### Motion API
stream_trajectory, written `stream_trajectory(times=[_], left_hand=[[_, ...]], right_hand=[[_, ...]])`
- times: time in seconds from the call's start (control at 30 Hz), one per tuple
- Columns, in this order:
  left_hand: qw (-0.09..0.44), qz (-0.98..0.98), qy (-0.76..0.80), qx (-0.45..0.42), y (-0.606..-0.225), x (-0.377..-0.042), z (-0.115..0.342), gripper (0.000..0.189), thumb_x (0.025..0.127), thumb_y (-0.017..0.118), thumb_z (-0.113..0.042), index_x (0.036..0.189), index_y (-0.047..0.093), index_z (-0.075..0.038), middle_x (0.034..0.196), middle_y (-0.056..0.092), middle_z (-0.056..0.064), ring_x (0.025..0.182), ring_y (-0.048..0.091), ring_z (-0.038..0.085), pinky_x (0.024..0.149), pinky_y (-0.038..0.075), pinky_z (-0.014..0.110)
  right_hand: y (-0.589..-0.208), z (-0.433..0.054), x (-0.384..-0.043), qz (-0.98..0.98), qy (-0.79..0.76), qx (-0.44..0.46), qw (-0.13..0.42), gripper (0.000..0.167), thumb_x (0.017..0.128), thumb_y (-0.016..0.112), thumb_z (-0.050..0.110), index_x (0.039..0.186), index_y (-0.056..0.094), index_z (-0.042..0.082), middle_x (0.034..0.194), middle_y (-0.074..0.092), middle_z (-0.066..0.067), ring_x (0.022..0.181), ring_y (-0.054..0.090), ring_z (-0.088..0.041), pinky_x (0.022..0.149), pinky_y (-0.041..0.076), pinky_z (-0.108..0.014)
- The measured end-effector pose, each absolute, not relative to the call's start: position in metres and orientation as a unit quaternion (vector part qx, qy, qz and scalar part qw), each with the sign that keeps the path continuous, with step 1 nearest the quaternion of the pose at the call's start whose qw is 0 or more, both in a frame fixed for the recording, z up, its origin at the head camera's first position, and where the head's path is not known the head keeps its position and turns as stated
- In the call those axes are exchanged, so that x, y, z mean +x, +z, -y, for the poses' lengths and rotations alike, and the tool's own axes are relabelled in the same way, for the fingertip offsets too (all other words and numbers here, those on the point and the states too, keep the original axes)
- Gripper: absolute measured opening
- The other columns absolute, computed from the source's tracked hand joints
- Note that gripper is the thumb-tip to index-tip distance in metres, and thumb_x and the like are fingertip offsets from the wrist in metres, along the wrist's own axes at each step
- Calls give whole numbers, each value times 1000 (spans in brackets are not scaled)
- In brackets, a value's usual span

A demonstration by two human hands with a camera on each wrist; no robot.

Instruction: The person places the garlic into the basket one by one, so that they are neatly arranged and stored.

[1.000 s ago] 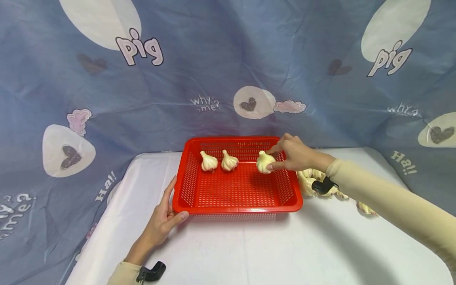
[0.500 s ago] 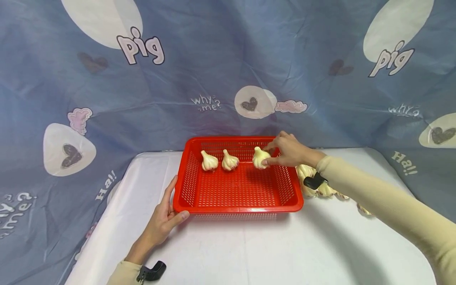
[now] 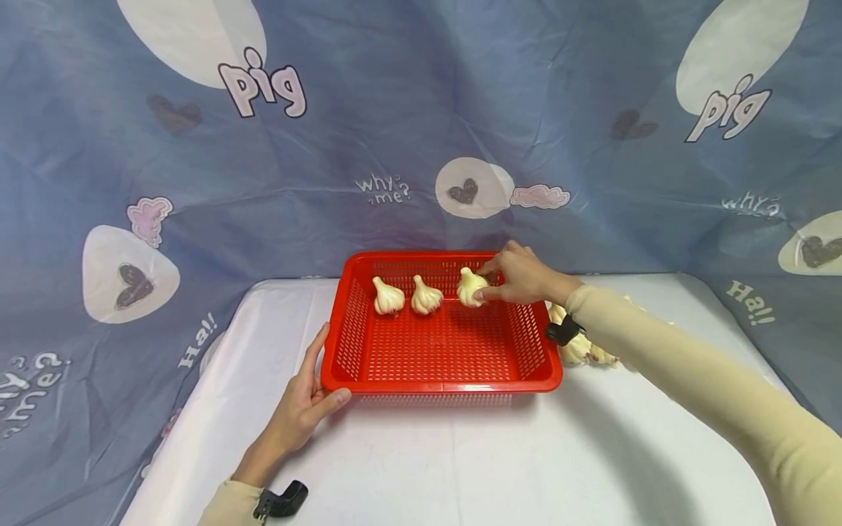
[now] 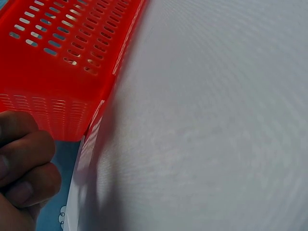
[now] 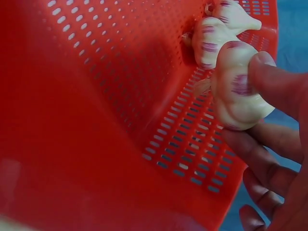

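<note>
A blue printed backdrop [image 3: 368,131] hangs behind the far edge of a white-covered table [image 3: 460,460], on which a red slotted basket [image 3: 442,388] sits toward the far side. Two garlic bulbs stand inside, one at the far left [image 3: 389,298] and its neighbour [image 3: 427,298] just to the right, both with stems up. Outside the basket, just beside its right wall, lies a heap of more garlic [image 3: 579,349], partly covered by the right sleeve [image 3: 684,372] and by a black wrist device [image 3: 564,332]. The right arm reaches in from the near right, passing above that heap and the basket's right rim. The right hand [image 3: 526,277] grasps a third bulb [image 3: 470,289], within the basket's far right part and to the right of the other two, its stem pointing up; whether it touches the basket floor cannot be told. The right wrist view shows the thumb on one side of this bulb and fingers on the other, with the remaining fingers bent. The left hand [image 3: 299,409] comes from the near left and grips the basket's near left corner, thumb over the near rim, index finger along the left side.
</note>
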State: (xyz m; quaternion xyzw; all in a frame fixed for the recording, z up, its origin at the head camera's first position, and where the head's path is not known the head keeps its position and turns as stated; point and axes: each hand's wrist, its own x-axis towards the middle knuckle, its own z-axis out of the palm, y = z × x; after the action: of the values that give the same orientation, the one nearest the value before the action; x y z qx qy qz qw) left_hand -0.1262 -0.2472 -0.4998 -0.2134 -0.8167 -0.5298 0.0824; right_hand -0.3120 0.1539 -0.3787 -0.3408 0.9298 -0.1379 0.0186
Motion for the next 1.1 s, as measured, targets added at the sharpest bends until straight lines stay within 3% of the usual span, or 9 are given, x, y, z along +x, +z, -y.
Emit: stream_trajectory(times=[0.2, 0.6, 0.83, 1.1], left_hand=[[77, 818, -530, -210, -502, -127, 248, 103, 91, 74, -7, 172, 11, -21, 59, 36, -17, 49, 28, -10, 37, 27, 20], [78, 816, -533, -209, -500, -127, 248, 103, 91, 74, -7, 172, 11, -20, 59, 36, -17, 48, 29, -10, 37, 27, 21], [81, 813, -536, -215, -497, -128, 247, 104, 91, 73, -5, 172, 11, -21, 60, 38, -16, 48, 30, -10, 37, 28, 20], [80, 817, -532, -207, -500, -126, 246, 103, 91, 73, -7, 172, 11, -21, 59, 37, -17, 48, 29, -10, 37, 27, 20]], right_hand=[[-385, -146, -318, -931, -142, -336, 26, 45, 88, 86, 40, 121, 82, 9, 93, 81, 0, 104, 54, -32, 90, 41, -54], [-393, -132, -323, -944, -112, -309, 26, 38, 89, 84, 47, 103, 86, 12, 88, 79, 1, 97, 56, -32, 83, 46, -50], [-395, -126, -322, -956, -80, -283, 17, 39, 87, 84, 53, 70, 75, 19, 69, 65, 5, 91, 54, -32, 76, 43, -47], [-403, -121, -317, -964, -65, -258, 19, 45, 88, 82, 55, 63, 67, 21, 70, 66, 2, 96, 56, -34, 82, 45, -52]])
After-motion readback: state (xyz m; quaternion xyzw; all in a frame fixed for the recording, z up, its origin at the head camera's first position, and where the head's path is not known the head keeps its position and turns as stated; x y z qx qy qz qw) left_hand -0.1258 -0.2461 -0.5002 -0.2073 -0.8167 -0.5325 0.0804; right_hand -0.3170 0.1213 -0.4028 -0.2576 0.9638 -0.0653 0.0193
